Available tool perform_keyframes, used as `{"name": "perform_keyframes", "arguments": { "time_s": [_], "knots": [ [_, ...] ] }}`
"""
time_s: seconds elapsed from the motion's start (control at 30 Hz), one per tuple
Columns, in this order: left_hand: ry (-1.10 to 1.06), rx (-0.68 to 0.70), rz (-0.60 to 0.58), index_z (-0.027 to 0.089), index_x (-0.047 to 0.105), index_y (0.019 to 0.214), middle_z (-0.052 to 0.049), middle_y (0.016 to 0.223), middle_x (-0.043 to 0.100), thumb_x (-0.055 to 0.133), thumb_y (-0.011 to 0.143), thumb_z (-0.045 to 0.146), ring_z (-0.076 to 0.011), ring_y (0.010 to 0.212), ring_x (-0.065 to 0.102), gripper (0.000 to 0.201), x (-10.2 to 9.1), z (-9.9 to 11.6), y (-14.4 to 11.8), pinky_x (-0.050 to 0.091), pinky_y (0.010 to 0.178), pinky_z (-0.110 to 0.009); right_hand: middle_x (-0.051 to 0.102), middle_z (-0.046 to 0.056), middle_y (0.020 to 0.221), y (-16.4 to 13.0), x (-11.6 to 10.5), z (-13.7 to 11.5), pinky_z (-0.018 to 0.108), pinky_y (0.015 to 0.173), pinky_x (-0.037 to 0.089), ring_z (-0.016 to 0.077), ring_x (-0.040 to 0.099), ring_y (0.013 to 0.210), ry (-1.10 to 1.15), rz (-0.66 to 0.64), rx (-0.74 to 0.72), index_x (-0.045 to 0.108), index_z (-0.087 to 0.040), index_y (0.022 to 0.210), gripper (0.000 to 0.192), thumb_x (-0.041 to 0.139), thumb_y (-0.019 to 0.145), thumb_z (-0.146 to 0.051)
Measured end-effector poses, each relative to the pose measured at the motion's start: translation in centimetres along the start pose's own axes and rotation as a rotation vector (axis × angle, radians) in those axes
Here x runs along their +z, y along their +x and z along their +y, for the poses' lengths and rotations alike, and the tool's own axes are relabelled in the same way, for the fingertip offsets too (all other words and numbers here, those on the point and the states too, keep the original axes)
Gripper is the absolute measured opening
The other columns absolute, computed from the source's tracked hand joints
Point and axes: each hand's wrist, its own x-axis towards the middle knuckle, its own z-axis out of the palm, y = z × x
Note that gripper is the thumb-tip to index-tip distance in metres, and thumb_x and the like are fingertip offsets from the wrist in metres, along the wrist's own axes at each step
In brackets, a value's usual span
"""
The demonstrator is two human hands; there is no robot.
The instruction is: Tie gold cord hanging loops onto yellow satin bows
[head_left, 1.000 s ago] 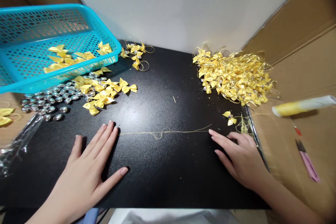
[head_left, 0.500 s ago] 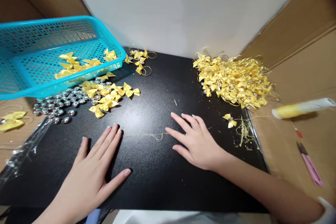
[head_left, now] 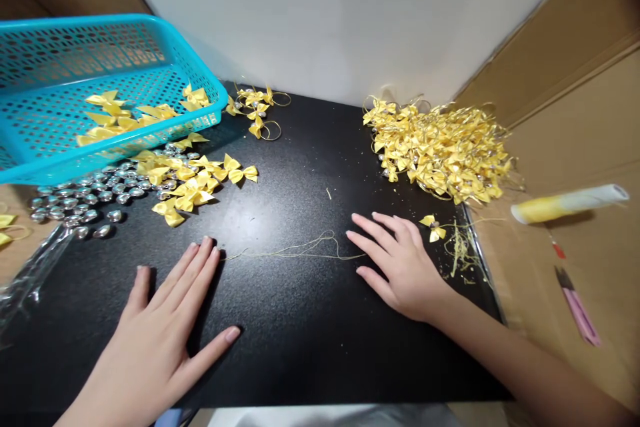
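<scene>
A thin gold thread (head_left: 300, 250) runs in loose loops across the black tabletop (head_left: 280, 333) between my hands. My left hand (head_left: 165, 320) lies flat, its fingers stretched out and thumb spread, with the fingertips at the thread's left end. My right hand (head_left: 400, 267) rests palm down with fingers apart, its fingers over the thread's right end. Past my left fingertips lie loose yellow ribbon bows (head_left: 193, 190) and silvery beads (head_left: 115, 215). A single bow with a bead (head_left: 434, 227) sits just right of my right hand.
A blue plastic basket (head_left: 165, 127) holding some bows stands back left. Several looped bows (head_left: 257, 110) lie beside it. A big pile of finished-looking bows (head_left: 445, 153) is back right. Thread scraps (head_left: 463, 250), a yellow-white tube (head_left: 570, 203) and pink-handled snippers (head_left: 577, 307) lie at right.
My right hand has slid to the right along the table, and the thread between my hands shows longer, wider loops. My left hand stays flat. The view has shifted slightly.
</scene>
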Motion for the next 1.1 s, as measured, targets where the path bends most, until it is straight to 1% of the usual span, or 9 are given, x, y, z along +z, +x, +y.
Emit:
{"name": "perform_keyframes", "arguments": {
  "time_s": [0.1, 0.2, 0.37, 0.5, 0.63, 0.73, 0.83, 0.97, 1.1],
  "knots": [
    [0.000, -0.005, -0.007, 0.021, -0.003, 0.155, -0.017, 0.160, 0.021, 0.042, 0.086, 0.055, -0.0385, 0.144, 0.029, 0.089, 0.1, -0.1, 0.0, 0.013, 0.115, -0.063, 0.048, 0.006, 0.148, 0.9, 0.1, -0.4, 0.054, 0.110, 0.027, 0.0280, 0.036, 0.135, 0.098, -0.071, -0.091, 0.041, -0.020, 0.144, 0.050, 0.046, 0.096, -0.030],
    [-0.006, -0.013, -0.009, 0.023, -0.004, 0.155, -0.016, 0.161, 0.019, 0.043, 0.085, 0.055, -0.0382, 0.144, 0.028, 0.090, 0.3, -0.1, 0.0, 0.013, 0.115, -0.063, 0.053, 0.006, 0.143, 1.7, 0.2, -0.4, 0.054, 0.111, 0.024, 0.0276, 0.036, 0.135, 0.146, -0.118, -0.119, 0.037, -0.018, 0.145, 0.051, 0.044, 0.097, -0.032],
    [-0.010, -0.030, -0.011, 0.019, -0.003, 0.155, -0.018, 0.161, 0.017, 0.043, 0.085, 0.055, -0.0389, 0.145, 0.026, 0.091, 0.3, 0.0, -0.1, 0.015, 0.115, -0.063, 0.058, 0.006, 0.138, 1.3, 0.3, 0.3, 0.053, 0.110, 0.026, 0.0273, 0.046, 0.126, 0.077, -0.096, -0.083, 0.038, -0.018, 0.145, 0.052, 0.047, 0.096, -0.031],
    [-0.014, -0.036, -0.006, 0.020, -0.003, 0.155, -0.017, 0.161, 0.017, 0.042, 0.085, 0.055, -0.0377, 0.145, 0.025, 0.090, 0.4, -0.1, -0.2, 0.015, 0.115, -0.062, 0.058, 0.004, 0.138, 0.5, 0.4, 0.6, 0.051, 0.109, 0.027, 0.0261, 0.052, 0.114, -0.026, -0.061, -0.105, 0.039, -0.019, 0.145, 0.053, 0.050, 0.095, -0.032],
    [-0.012, -0.036, 0.008, 0.020, -0.004, 0.154, -0.018, 0.161, 0.016, 0.041, 0.085, 0.056, -0.0385, 0.145, 0.025, 0.090, 0.3, 0.0, -0.2, 0.015, 0.114, -0.063, 0.057, 0.002, 0.140, 0.3, 0.2, 0.4, 0.050, 0.106, 0.029, 0.0254, 0.054, 0.107, -0.130, -0.016, -0.170, 0.047, -0.018, 0.140, 0.048, 0.050, 0.095, -0.035],
    [0.013, -0.035, -0.010, 0.017, -0.005, 0.154, -0.021, 0.160, 0.019, 0.040, 0.087, 0.055, -0.0398, 0.144, 0.026, 0.090, 0.0, 0.2, -0.1, 0.016, 0.113, -0.065, 0.058, 0.000, 0.138, 0.0, -0.1, 0.3, 0.049, 0.104, 0.029, 0.0244, 0.055, 0.102, -0.175, 0.019, -0.205, 0.052, -0.017, 0.135, 0.043, 0.048, 0.096, -0.035],
    [0.021, -0.033, -0.007, 0.015, -0.003, 0.154, -0.022, 0.159, 0.021, 0.040, 0.087, 0.057, -0.0408, 0.143, 0.029, 0.090, -0.1, 0.2, 0.0, 0.017, 0.113, -0.065, 0.060, -0.001, 0.137, -0.5, -0.4, 0.3, 0.049, 0.103, 0.028, 0.0241, 0.055, 0.099, -0.197, 0.040, -0.214, 0.054, -0.016, 0.134, 0.042, 0.049, 0.096, -0.034],
    [0.002, -0.030, 0.011, 0.014, -0.005, 0.154, -0.023, 0.159, 0.020, 0.042, 0.086, 0.057, -0.0413, 0.143, 0.028, 0.093, -0.1, 0.2, 0.0, 0.015, 0.114, -0.064, 0.059, -0.001, 0.137, -1.2, -0.5, 0.6, 0.049, 0.102, 0.028, 0.0240, 0.055, 0.098, -0.210, 0.037, -0.211, 0.055, -0.016, 0.132, 0.041, 0.050, 0.095, -0.032],
    [0.004, -0.039, -0.010, 0.015, -0.005, 0.154, -0.022, 0.160, 0.019, 0.044, 0.086, 0.055, -0.0405, 0.144, 0.027, 0.093, 0.0, 0.2, -0.1, 0.014, 0.115, -0.063, 0.059, -0.001, 0.138, -1.6, -0.5, 0.8, 0.049, 0.102, 0.028, 0.0239, 0.056, 0.098, -0.226, 0.027, -0.216, 0.055, -0.017, 0.133, 0.041, 0.050, 0.095, -0.031]
  ]
}}
